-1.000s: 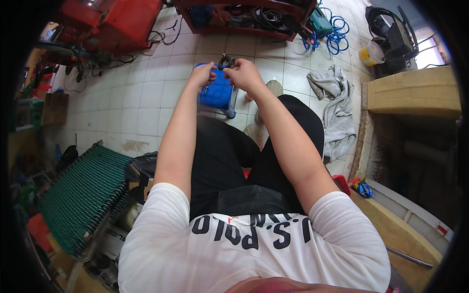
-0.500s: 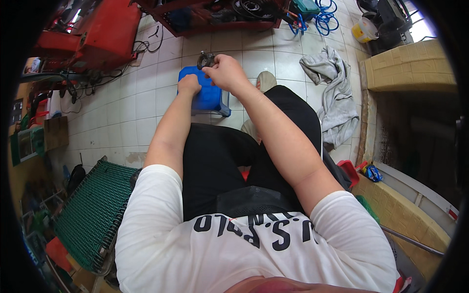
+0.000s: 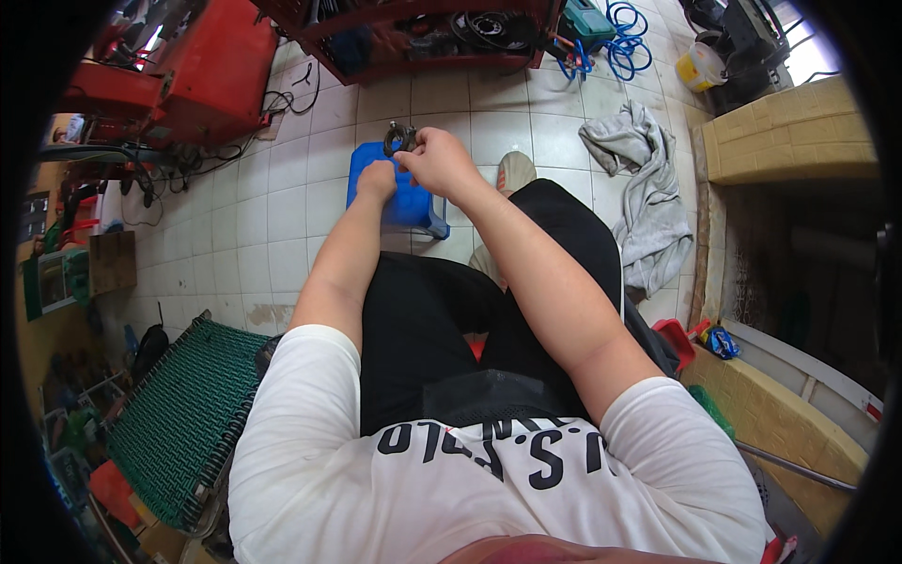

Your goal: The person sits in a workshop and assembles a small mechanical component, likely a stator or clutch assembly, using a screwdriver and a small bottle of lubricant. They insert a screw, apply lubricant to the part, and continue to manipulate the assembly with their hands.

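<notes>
A dark metal ring-shaped part, like a clamp with small bolt ends, is pinched between the thumb and fingers of my right hand. It is held over the far part of a small blue plastic stool, in front of my knees. Just left of it and nearer to me is my left hand, its fingers curled closed above the stool's left side. What those fingers hold, if anything, is hidden. The two hands are close together, with the ring part at the right fingertips.
Beyond the stool stands a red tool cart; red machinery with cables is at far left. A grey cloth lies on the tiles to the right. Blue hose and a yellow-white bucket are farther off. A green woven seat is at left.
The whole view has shifted slightly, so the scene sits lower. My right hand and the ring part have come a little nearer to me and to my left hand. Both hands remain closed.
</notes>
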`<state>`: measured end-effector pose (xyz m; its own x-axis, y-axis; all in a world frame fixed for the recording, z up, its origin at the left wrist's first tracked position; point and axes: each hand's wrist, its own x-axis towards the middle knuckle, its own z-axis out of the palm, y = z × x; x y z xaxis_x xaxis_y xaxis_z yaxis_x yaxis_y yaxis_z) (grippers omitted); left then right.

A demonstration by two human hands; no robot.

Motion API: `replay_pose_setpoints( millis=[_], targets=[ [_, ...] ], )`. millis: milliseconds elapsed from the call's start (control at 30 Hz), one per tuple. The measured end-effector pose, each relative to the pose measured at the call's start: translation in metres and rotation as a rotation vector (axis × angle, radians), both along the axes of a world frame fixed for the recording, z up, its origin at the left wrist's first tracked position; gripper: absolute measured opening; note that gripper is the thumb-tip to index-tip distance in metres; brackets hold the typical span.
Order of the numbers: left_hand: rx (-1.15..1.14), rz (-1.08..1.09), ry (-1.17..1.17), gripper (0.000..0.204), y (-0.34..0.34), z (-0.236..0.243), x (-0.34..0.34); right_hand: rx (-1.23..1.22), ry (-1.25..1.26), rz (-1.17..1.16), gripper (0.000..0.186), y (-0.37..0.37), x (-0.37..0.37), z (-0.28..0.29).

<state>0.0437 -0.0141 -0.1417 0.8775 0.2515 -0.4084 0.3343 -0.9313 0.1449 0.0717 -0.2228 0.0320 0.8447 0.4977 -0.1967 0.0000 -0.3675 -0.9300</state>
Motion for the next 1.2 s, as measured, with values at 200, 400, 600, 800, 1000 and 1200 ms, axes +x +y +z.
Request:
replay_pose_setpoints(
  millis=[200,400,600,800,1000,1200],
  targets=[
    [-0.055,-0.063,0.004,0.024,-0.008,0.000,0.005,-0.016,0.021,-0.016,0.029,-0.008,0.000,0.002],
    [-0.071,-0.076,-0.028,0.028,0.015,-0.019,0.000,0.056,0.085,0.021,0.026,-0.001,-0.004,0.009],
    [-0.211,0.065,-0.001,0.031,0.000,-0.002,0.011,0.034,0.042,-0.016,0.024,-0.008,0.002,-0.004],
    [-0.165,0.054,-0.041,0.035,0.001,-0.004,0.008,0.058,0.027,-0.041,0.029,-0.001,0.007,-0.019],
    [-0.144,-0.055,-0.182,0.041,-0.005,0.006,0.004,0.053,0.058,-0.058,0.028,-0.007,0.006,-0.011],
    [-0.181,-0.059,-0.123,0.026,-0.009,-0.005,0.007,0.033,0.099,-0.032,0.026,-0.011,0.000,0.014]
  ],
)
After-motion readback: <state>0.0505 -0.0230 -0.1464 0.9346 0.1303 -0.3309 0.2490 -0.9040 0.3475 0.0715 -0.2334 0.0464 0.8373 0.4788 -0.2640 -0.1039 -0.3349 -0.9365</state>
